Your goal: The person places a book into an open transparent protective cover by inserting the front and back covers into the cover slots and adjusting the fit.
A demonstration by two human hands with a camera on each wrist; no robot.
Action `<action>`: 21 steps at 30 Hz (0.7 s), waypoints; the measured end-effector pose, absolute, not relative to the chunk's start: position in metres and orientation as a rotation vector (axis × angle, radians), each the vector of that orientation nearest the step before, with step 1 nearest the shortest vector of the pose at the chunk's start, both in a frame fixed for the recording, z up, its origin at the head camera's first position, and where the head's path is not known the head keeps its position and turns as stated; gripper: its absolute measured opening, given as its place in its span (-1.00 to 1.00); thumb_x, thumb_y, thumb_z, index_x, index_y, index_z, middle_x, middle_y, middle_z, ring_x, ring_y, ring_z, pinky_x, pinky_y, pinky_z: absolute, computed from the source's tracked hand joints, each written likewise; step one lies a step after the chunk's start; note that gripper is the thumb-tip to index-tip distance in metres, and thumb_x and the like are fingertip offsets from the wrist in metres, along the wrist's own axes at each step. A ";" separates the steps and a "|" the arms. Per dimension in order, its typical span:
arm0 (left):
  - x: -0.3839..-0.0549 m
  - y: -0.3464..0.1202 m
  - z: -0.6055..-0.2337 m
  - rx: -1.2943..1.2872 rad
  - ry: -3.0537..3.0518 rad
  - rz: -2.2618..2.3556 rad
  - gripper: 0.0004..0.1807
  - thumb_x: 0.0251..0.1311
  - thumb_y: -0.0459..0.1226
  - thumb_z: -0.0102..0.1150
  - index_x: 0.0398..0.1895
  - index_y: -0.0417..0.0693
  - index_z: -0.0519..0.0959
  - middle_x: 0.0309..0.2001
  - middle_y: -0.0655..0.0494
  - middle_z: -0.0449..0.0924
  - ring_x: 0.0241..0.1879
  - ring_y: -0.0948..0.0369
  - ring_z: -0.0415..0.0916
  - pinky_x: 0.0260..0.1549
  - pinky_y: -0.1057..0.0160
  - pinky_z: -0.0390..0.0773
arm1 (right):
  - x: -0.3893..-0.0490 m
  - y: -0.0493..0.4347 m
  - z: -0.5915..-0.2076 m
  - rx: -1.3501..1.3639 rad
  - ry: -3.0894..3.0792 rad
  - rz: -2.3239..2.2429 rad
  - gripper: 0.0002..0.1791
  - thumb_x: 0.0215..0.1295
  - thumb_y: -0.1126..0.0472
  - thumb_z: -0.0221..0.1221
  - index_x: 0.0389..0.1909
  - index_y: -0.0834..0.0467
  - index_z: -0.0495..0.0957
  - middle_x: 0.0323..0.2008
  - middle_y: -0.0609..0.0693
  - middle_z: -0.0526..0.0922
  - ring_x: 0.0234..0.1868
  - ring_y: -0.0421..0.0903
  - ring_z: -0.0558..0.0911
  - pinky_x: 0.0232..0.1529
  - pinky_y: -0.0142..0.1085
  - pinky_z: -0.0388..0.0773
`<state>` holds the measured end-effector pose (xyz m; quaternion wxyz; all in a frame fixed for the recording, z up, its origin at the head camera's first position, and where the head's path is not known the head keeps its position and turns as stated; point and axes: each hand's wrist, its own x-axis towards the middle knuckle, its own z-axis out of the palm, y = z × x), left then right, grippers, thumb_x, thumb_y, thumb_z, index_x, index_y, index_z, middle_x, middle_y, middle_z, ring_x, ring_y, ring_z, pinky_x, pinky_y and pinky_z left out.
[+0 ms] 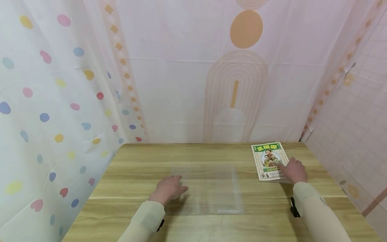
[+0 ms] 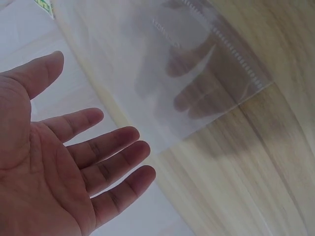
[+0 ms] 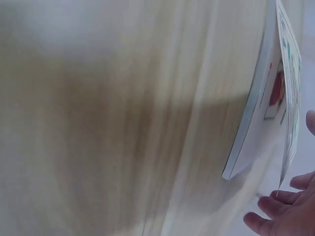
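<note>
A clear plastic sleeve (image 1: 211, 188) lies flat on the middle of the wooden table (image 1: 211, 154). My left hand (image 1: 167, 190) hovers at its left edge with the palm down. In the left wrist view that hand (image 2: 74, 162) has straight, spread fingers holding nothing, and the sleeve (image 2: 187, 73) lies just beyond them. A green-covered booklet (image 1: 269, 160) lies at the back right of the table. My right hand (image 1: 294, 171) touches its near right corner. In the right wrist view the booklet's cover (image 3: 288, 93) stands slightly raised off the pages, with my fingertips (image 3: 275, 211) at its corner.
Patterned curtains (image 1: 60, 101) close in the table on the left, back and right. Bare wood runs along the front edge and the far left of the table.
</note>
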<state>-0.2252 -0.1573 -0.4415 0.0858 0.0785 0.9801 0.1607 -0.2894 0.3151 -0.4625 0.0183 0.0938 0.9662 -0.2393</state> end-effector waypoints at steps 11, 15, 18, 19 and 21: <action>-0.225 -0.152 -0.442 0.257 2.923 0.474 -0.35 0.28 0.00 0.22 0.27 -0.29 0.47 0.19 -0.27 0.51 0.21 -0.21 0.41 0.15 -0.20 0.42 | -0.298 0.330 -0.459 0.247 2.864 -0.802 0.15 0.42 -0.34 -0.09 0.25 0.79 -0.09 0.12 0.76 0.21 0.09 0.57 0.39 0.06 0.27 0.42; -0.225 -0.151 -0.443 0.257 2.924 0.493 -0.35 0.28 0.00 0.22 0.27 -0.28 0.46 0.20 -0.27 0.50 0.21 -0.22 0.41 0.16 -0.20 0.42 | -0.298 0.331 -0.457 0.252 2.825 -0.791 0.23 0.39 -0.37 -0.07 0.27 0.79 -0.20 0.16 0.75 0.19 0.09 0.55 0.40 0.04 0.24 0.45; -0.225 -0.150 -0.445 0.250 2.918 0.509 -0.35 0.28 0.00 0.23 0.27 -0.28 0.46 0.20 -0.27 0.50 0.21 -0.22 0.42 0.16 -0.20 0.42 | -0.299 0.329 -0.457 0.270 2.815 -0.783 0.25 0.38 -0.36 -0.03 0.29 0.78 -0.26 0.20 0.76 0.14 0.12 0.56 0.39 0.03 0.23 0.47; -0.225 -0.150 -0.446 0.247 2.917 0.512 -0.35 0.28 0.00 0.24 0.27 -0.28 0.46 0.19 -0.28 0.51 0.21 -0.22 0.42 0.16 -0.20 0.42 | -0.299 0.327 -0.457 0.272 2.816 -0.780 0.26 0.37 -0.37 -0.02 0.29 0.78 -0.28 0.20 0.76 0.13 0.12 0.57 0.38 0.03 0.23 0.47; -0.225 -0.150 -0.447 0.246 2.920 0.507 -0.35 0.27 0.00 0.24 0.26 -0.28 0.47 0.17 -0.27 0.52 0.19 -0.21 0.44 0.14 -0.21 0.43 | -0.300 0.324 -0.458 0.282 2.810 -0.783 0.27 0.35 -0.36 0.01 0.30 0.77 -0.31 0.20 0.76 0.12 0.13 0.58 0.37 0.03 0.23 0.47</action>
